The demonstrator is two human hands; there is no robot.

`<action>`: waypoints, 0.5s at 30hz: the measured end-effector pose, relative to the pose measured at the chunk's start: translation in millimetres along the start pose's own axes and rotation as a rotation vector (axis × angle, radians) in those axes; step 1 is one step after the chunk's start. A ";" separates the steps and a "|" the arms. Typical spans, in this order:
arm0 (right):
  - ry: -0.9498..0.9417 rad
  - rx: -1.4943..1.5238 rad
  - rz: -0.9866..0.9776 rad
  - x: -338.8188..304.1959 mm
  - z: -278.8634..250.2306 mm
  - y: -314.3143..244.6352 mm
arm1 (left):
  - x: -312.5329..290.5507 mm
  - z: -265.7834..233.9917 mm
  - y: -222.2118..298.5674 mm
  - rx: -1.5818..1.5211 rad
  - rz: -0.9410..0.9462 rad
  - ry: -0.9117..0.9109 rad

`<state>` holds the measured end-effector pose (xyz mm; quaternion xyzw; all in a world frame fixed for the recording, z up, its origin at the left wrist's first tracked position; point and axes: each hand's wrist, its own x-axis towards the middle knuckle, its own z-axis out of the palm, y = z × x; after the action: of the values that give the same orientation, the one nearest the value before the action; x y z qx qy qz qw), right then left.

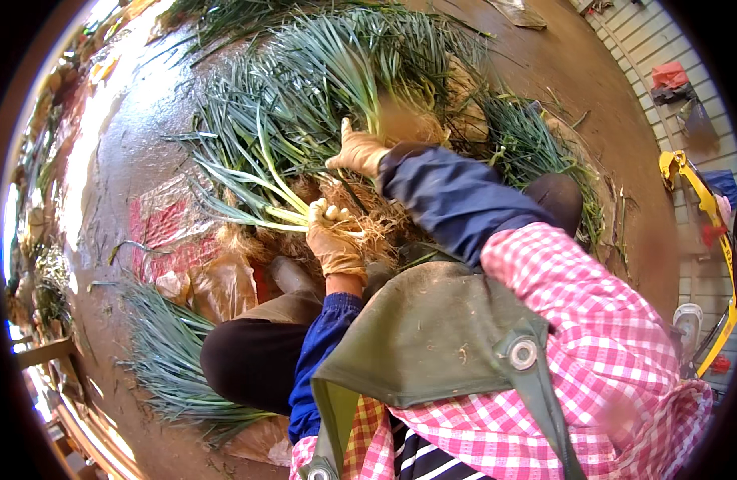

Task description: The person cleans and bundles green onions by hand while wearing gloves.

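Observation:
My left hand (333, 248), in a tan glove, is closed around a few green onions (276, 192) near their root end. Their pale stems and long green leaves reach up and left, while stringy roots (376, 228) hang to the right of the hand. Beyond it, my right hand (360, 152), also gloved, is stretched over the near edge of a large heap of green onions (280, 88). Its thumb and finger are apart, and I see nothing between them. The rest of that hand's fingers are partly hidden.
Another bundle of green onions (172, 352) lies at my left, by my knee. A red and white plastic sack (172, 220) is spread on the wet brown floor (112, 176). More greens (528, 144) lie right of the heap. A yellow curved frame (708, 200) stands at far right.

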<state>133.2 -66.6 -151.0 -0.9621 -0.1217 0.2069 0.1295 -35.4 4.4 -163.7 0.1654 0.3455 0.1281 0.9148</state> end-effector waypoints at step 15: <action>-0.155 1.207 -0.189 -25.6 -101.9 44.5 | -5.1 11.4 -10.6 0.074 -0.055 -0.054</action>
<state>162.4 -135.9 -65.2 -0.6863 -0.0768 0.2962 0.6598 -30.1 -9.5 -156.7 0.1928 0.3297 0.0857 0.9202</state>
